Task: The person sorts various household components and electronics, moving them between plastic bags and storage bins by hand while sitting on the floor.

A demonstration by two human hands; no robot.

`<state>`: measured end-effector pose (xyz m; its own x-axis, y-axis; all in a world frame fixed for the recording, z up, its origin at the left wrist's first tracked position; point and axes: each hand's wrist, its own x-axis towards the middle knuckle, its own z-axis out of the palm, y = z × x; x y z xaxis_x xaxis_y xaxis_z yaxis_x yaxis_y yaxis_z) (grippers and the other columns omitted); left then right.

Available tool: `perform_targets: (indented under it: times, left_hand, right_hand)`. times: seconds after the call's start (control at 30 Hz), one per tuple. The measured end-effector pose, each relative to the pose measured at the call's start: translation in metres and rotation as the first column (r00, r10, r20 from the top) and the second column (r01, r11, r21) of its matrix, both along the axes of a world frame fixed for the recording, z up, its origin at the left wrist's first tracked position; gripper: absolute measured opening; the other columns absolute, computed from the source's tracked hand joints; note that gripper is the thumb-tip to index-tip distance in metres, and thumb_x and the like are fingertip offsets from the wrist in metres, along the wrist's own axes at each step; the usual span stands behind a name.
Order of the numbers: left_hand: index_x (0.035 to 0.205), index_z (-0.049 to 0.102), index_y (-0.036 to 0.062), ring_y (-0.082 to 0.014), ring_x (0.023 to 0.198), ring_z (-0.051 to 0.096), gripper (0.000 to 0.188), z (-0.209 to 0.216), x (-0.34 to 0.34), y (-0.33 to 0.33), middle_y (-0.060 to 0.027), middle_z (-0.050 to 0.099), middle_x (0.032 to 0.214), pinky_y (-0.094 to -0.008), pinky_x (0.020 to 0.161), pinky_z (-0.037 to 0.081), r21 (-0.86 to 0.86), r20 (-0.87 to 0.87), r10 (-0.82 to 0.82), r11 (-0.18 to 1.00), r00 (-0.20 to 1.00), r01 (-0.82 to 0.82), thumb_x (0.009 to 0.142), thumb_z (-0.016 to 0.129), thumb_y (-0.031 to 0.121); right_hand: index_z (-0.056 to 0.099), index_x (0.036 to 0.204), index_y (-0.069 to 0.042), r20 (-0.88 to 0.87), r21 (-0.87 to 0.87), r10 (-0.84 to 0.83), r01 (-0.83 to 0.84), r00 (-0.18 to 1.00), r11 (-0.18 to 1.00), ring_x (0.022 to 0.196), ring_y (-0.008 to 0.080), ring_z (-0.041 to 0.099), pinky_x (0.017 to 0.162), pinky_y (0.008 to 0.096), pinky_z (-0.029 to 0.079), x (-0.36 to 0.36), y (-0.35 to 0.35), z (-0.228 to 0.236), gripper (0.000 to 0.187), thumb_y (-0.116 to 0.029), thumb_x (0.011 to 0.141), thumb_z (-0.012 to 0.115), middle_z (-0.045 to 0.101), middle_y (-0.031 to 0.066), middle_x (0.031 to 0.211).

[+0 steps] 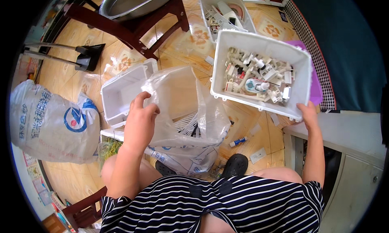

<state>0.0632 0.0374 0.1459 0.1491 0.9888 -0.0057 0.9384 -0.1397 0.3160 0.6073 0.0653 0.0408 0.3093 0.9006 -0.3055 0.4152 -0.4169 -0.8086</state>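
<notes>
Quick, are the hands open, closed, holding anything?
Left hand: curled at the clear bag; whether gripping, can't tell.
Right hand: closed, holding a white bin.

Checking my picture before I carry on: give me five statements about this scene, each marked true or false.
1. The right hand grips the whitish bin by a near corner. True.
2. The left hand is inside that bin. False: the left hand is at the edge of the clear plastic bag.
3. The metal basin is on the dark red stool. True.
4. The dustpan is right of the bag. False: the black dustpan is to its left.
5. A blue-and-white tube lies on the tiled floor. True.
</notes>
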Motion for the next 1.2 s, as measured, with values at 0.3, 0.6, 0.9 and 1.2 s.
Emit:
perform_targets:
  times: [0.3, 0.6, 0.9, 1.2]
  left_hand:
    - [0.102, 0.057, 0.0071, -0.021, 0.126, 0.04, 0.022, 0.003, -0.025, 0.017, -0.0072, 0.04, 0.131, -0.0356, 0.103, 0.035, -0.126, 0.753, 0.175, 0.985, 0.635, -0.121, 0.084, 0.058, -0.005]
    - [0.105, 0.057, 0.0089, -0.0189, 0.113, 0.048, 0.022, -0.014, -0.03, 0.009, -0.0047, 0.048, 0.12, -0.0344, 0.102, 0.034, -0.353, 0.654, 0.409, 0.909, 0.636, -0.221, 0.086, 0.056, -0.002]
    - [0.106, 0.057, 0.0, -0.0199, 0.079, 0.059, 0.067, -0.044, -0.027, 0.016, -0.0104, 0.058, 0.093, -0.0359, 0.071, 0.049, -0.787, 0.108, 0.656, 0.516, 0.747, -0.339, 0.088, 0.046, 0.063]
    - [0.133, 0.042, -0.0042, -0.0234, 0.09, 0.062, 0.093, -0.066, -0.017, 0.02, -0.0163, 0.061, 0.106, -0.0388, 0.075, 0.052, -0.893, 0.146, 0.737, 0.386, 0.66, -0.233, 0.083, 0.047, 0.074]
  right_hand:
    - [0.058, 0.104, 0.007, 0.281, 0.255, 0.195, -0.269, 0.94, 0.929, 0.072, 0.0203, 0.059, 0.067, 0.0363, 0.046, -0.109, 0.009, 0.093, 0.029, -0.016, 0.087, 0.058, 0.063, 0.0156, 0.076]
    - [0.046, 0.139, -0.017, 0.398, -0.056, 0.603, -0.637, 0.692, 0.769, 0.07, 0.0405, 0.061, 0.067, 0.0445, 0.049, -0.157, 0.001, 0.118, 0.059, -0.006, 0.082, 0.053, 0.062, 0.0261, 0.08]
    - [0.052, 0.133, -0.011, 0.405, 0.093, 0.506, -0.585, 0.761, 0.805, 0.071, 0.0411, 0.06, 0.066, 0.038, 0.048, -0.158, -0.005, 0.145, 0.053, -0.001, 0.082, 0.052, 0.06, 0.0278, 0.084]
    - [0.054, 0.129, -0.005, 0.362, 0.118, 0.415, -0.483, 0.835, 0.868, 0.075, 0.0391, 0.062, 0.071, 0.035, 0.048, -0.144, -0.014, 0.147, 0.045, -0.002, 0.084, 0.051, 0.062, 0.0279, 0.087]
